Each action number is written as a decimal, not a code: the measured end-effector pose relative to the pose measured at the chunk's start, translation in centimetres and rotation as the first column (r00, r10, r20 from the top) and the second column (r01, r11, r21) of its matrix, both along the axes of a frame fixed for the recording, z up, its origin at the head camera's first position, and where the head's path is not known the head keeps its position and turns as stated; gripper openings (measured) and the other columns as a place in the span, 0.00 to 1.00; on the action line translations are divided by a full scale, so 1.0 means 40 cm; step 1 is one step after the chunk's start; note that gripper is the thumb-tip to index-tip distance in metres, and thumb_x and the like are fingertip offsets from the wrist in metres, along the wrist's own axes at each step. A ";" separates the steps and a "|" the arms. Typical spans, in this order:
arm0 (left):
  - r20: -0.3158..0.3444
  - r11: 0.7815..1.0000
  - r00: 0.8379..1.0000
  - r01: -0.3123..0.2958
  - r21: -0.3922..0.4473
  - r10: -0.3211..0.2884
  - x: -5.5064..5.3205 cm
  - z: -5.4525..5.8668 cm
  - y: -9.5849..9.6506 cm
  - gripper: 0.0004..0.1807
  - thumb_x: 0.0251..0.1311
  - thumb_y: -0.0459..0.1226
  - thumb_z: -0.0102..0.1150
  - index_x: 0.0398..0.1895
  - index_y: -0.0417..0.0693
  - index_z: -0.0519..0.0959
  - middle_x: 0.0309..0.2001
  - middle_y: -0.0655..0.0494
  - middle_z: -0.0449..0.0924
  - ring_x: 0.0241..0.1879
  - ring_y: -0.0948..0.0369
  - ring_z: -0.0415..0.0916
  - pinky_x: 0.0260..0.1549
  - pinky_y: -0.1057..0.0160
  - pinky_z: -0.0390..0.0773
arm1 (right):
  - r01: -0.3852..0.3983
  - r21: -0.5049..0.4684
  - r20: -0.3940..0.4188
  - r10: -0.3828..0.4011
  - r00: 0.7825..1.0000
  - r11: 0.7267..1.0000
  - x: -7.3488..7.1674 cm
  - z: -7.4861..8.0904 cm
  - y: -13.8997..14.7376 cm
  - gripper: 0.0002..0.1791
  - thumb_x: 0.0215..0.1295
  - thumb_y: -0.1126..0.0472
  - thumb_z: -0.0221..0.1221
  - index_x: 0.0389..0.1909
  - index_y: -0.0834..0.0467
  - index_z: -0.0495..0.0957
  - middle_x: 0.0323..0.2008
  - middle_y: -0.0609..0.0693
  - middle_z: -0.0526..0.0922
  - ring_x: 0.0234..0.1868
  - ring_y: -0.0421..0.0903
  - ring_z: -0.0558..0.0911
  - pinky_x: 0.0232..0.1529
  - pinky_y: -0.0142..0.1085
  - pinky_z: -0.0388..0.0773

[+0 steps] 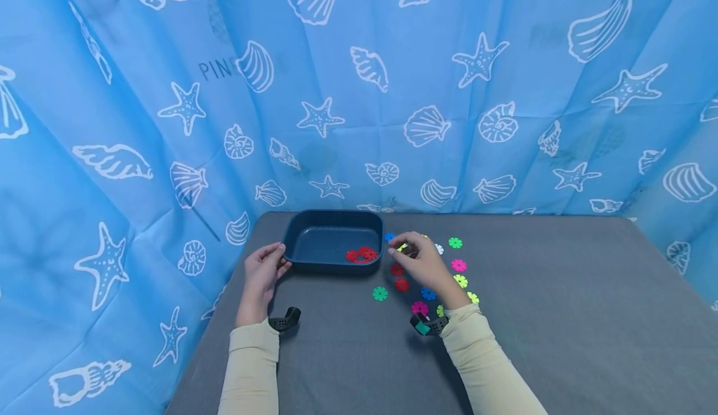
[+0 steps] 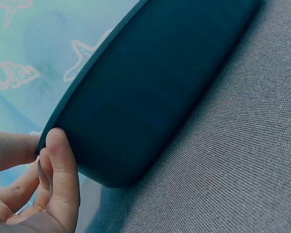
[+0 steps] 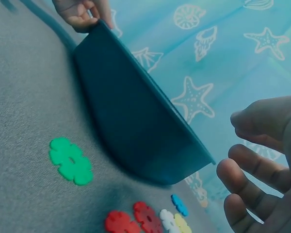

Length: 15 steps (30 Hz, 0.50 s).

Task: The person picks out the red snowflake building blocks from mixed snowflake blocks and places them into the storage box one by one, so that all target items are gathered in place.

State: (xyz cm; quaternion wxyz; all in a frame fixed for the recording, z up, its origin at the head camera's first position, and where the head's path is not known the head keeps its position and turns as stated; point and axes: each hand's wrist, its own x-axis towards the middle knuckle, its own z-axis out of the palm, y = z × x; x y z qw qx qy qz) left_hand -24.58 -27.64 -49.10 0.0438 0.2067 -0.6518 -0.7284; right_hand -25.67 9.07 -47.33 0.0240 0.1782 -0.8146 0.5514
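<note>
A dark blue rectangular tray [image 1: 320,267] stands at the back of the table, with several red flower-shaped plastic discs [image 1: 367,254] in its right front corner. My left hand [image 1: 262,279] pinches the tray's left front corner at the rim, thumb on one side and fingers on the other. Just off the tray's right end is my right hand [image 1: 425,267], fingers loosely bent and apart, holding nothing in the right wrist view. Two red discs [image 1: 401,285] lie on the cloth below it, and a green disc [image 1: 380,293] sits in front of the tray.
More discs in blue, white, yellow, pink and green, such as a pink disc [image 1: 459,265] and a bright green disc [image 1: 455,242], are scattered around and under my right arm. A grey cloth [image 1: 561,315] covers the table. Behind it hangs a blue shell-print curtain [image 1: 359,153].
</note>
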 end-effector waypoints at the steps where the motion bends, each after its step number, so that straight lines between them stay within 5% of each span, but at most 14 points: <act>1: 0.000 1.000 1.000 0.000 0.001 0.000 0.000 0.000 0.001 0.24 0.77 0.45 0.62 0.68 0.41 0.76 0.52 0.50 0.76 0.43 0.62 0.77 0.46 0.68 0.89 | -0.003 0.005 0.005 0.003 1.000 1.000 0.001 -0.003 0.002 0.12 0.75 0.62 0.64 0.54 0.63 0.84 0.48 0.57 0.85 0.44 0.54 0.85 0.48 0.42 0.84; 15: -0.003 1.000 1.000 -0.002 -0.006 0.002 -0.003 -0.003 0.002 0.25 0.77 0.45 0.62 0.68 0.41 0.76 0.53 0.49 0.76 0.43 0.62 0.77 0.45 0.68 0.89 | -0.006 0.040 0.039 0.004 0.999 0.999 0.005 -0.042 0.019 0.13 0.75 0.61 0.65 0.54 0.63 0.83 0.48 0.56 0.85 0.45 0.53 0.84 0.48 0.42 0.83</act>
